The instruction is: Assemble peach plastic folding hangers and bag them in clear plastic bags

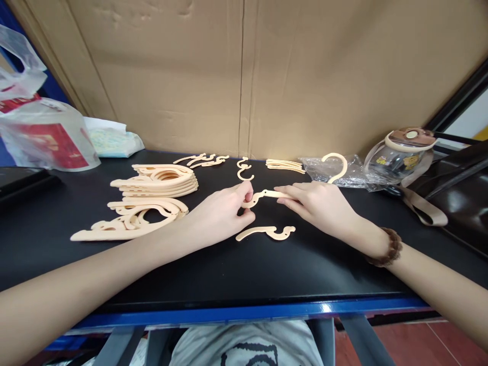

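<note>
My left hand (224,206) pinches a curved cream plastic hanger arm (254,200) between thumb and fingers. Its far end meets a straight cream hanger bar (271,193), which my right hand (316,201) grips; whether the two are joined I cannot tell. A large cream hook (339,163) rises from behind the right hand, and its lower end is hidden. Just below the hands, another curved hanger arm (280,233) lies loose on the black tabletop (229,274).
Stacked folded hangers (163,183) stand at the left. Along the back lie several loose arms (206,161), small hooks (245,173), straight bars (285,165) and a clear plastic bag (312,170). A clear bottle (400,157) sits right; a bagged container (57,137) and tissue pack (114,140) left.
</note>
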Demonstrator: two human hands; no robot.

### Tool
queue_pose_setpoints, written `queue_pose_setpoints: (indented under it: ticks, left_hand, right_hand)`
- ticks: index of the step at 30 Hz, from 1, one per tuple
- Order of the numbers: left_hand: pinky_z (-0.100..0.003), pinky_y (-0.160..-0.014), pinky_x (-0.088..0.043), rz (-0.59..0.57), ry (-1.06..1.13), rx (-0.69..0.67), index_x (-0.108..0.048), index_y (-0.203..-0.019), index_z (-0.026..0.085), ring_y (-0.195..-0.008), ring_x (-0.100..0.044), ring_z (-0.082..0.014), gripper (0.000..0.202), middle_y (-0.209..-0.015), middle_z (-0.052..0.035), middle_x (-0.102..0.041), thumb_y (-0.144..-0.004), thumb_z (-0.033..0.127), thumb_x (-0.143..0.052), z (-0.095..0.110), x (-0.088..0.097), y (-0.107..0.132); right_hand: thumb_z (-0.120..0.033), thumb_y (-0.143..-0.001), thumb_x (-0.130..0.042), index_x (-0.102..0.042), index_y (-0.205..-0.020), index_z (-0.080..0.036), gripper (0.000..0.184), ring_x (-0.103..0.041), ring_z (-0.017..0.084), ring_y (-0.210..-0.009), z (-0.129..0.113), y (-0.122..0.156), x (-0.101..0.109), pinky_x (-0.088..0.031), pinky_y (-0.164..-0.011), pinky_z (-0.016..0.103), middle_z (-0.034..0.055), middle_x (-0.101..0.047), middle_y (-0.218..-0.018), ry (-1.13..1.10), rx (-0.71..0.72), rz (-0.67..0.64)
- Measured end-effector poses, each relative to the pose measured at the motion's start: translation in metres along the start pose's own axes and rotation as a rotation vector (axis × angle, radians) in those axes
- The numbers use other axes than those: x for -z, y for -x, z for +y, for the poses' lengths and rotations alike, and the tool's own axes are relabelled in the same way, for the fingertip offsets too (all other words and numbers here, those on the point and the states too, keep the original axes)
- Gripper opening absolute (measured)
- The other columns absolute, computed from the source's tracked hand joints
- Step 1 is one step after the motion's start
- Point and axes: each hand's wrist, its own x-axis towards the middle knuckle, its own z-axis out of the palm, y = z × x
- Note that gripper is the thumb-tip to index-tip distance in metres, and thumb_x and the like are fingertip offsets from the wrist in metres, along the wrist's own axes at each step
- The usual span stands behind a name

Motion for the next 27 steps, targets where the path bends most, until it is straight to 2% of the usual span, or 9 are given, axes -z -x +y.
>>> queue_pose_setpoints:
  ticks: [2, 5, 9, 13, 17, 19, 27]
  left_hand:
    - [-0.027, -0.054, -0.030, 0.026, -0.048, 0.042, -0.044, -0.091, 0.023, -0.055, -0.050, -0.0162, 0.009, -0.066, 0.0036, -0.054, -0.085, 0.030, -0.048, 0.004, 0.003, 0.001]
    - [-0.027, -0.054, -0.029, -0.009, -0.073, 0.060, -0.048, -0.090, 0.024, -0.055, -0.053, -0.0180, 0.027, -0.061, 0.0034, -0.054, -0.092, 0.050, -0.040, 0.007, 0.006, 0.003]
    - [-0.028, -0.053, -0.024, -0.106, -0.142, 0.059, -0.042, -0.070, 0.022, -0.055, -0.053, -0.0182, 0.036, -0.058, 0.0019, -0.050, -0.097, 0.043, -0.029, 0.009, 0.007, 0.002]
    - [-0.028, -0.052, -0.026, -0.074, -0.115, 0.109, -0.037, -0.076, 0.023, -0.054, -0.053, -0.0189, 0.031, -0.057, 0.0035, -0.048, -0.098, 0.042, -0.027, 0.009, 0.007, 0.001]
    - [-0.026, -0.050, -0.027, -0.030, -0.033, 0.103, -0.032, -0.074, 0.023, -0.054, -0.052, -0.0177, 0.041, -0.058, 0.0052, -0.050, -0.092, 0.059, -0.037, 0.011, 0.006, 0.001]
    - [-0.026, -0.049, -0.026, -0.018, -0.023, 0.093, -0.031, -0.071, 0.023, -0.052, -0.050, -0.0164, 0.046, -0.057, 0.0056, -0.048, -0.088, 0.063, -0.043, 0.013, 0.006, 0.002]
    - [-0.025, -0.051, -0.024, -0.049, 0.031, -0.009, -0.034, -0.067, 0.021, -0.049, -0.043, -0.0137, 0.045, -0.054, 0.0053, -0.044, -0.094, 0.057, -0.038, 0.016, 0.008, 0.003]
  right_hand:
    - [-0.037, -0.098, -0.044, -0.066, -0.112, -0.021, 0.031, -0.068, 0.019, -0.074, -0.001, 0.000, 0.001, -0.038, -0.058, 0.027, 0.0054, -0.074, -0.088, -0.019, 0.001, 0.001]
    - [-0.037, -0.097, -0.045, -0.065, -0.113, -0.020, 0.031, -0.068, 0.020, -0.076, -0.002, -0.001, 0.002, -0.040, -0.059, 0.028, 0.0058, -0.074, -0.090, -0.042, -0.008, -0.012]
    - [-0.037, -0.098, -0.044, -0.065, -0.113, -0.020, 0.032, -0.069, 0.020, -0.078, -0.004, -0.001, 0.002, -0.041, -0.060, 0.028, 0.0054, -0.074, -0.090, -0.078, -0.022, -0.022]
    - [-0.037, -0.098, -0.044, -0.066, -0.113, -0.021, 0.031, -0.069, 0.019, -0.078, -0.005, -0.001, 0.002, -0.043, -0.062, 0.027, 0.0048, -0.074, -0.090, -0.140, -0.015, -0.030]
    - [-0.039, -0.098, -0.044, -0.066, -0.113, -0.022, 0.032, -0.068, 0.018, -0.078, -0.007, 0.000, 0.004, -0.043, -0.066, 0.027, 0.0033, -0.074, -0.088, -0.218, 0.037, -0.019]
    - [-0.038, -0.098, -0.043, -0.066, -0.113, -0.022, 0.032, -0.068, 0.017, -0.076, -0.008, 0.001, 0.005, -0.044, -0.067, 0.027, 0.0029, -0.074, -0.088, -0.263, 0.075, 0.002]
    - [-0.037, -0.099, -0.042, -0.067, -0.107, -0.020, 0.031, -0.067, 0.015, -0.073, -0.011, 0.004, 0.006, -0.043, -0.067, 0.027, 0.0025, -0.074, -0.087, -0.321, 0.161, 0.075]
